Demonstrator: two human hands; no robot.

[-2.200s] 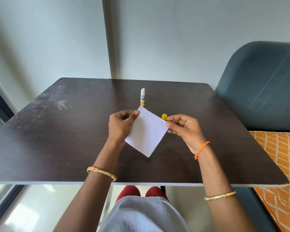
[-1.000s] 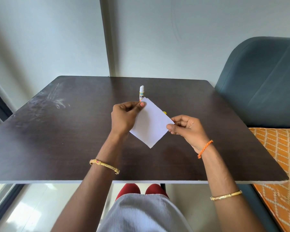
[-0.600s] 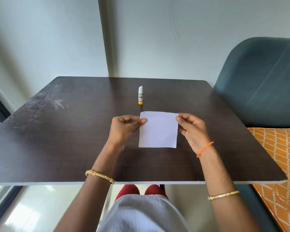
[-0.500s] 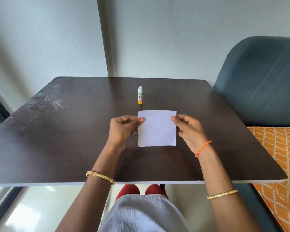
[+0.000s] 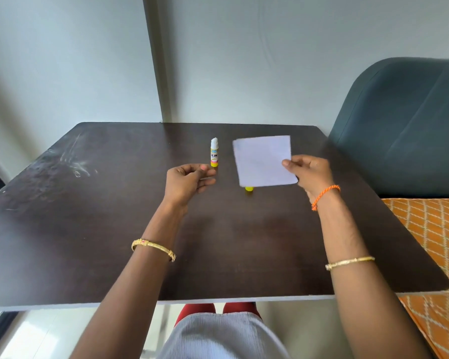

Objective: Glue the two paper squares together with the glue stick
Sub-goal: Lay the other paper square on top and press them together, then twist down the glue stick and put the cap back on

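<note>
My right hand [image 5: 309,172] pinches the right edge of a white paper square [image 5: 261,161] and holds it above the dark table [image 5: 109,218], right of centre. It looks like one sheet; I cannot tell whether a second lies against it. My left hand [image 5: 187,181] hovers left of the paper with loosely curled fingers, holding nothing. The uncapped glue stick [image 5: 214,154] stands upright just beyond my left hand's fingertips. Its yellow cap [image 5: 249,188] peeks out under the paper's lower edge.
A dark teal chair back [image 5: 405,125] rises at the table's right side, with an orange patterned cushion [image 5: 437,242] below it. A wall stands behind the table's far edge. White scuff marks show at the table's far left.
My left hand has let go of the paper. My right hand has carried the paper to the right and farther away, uncovering the yellow cap.
</note>
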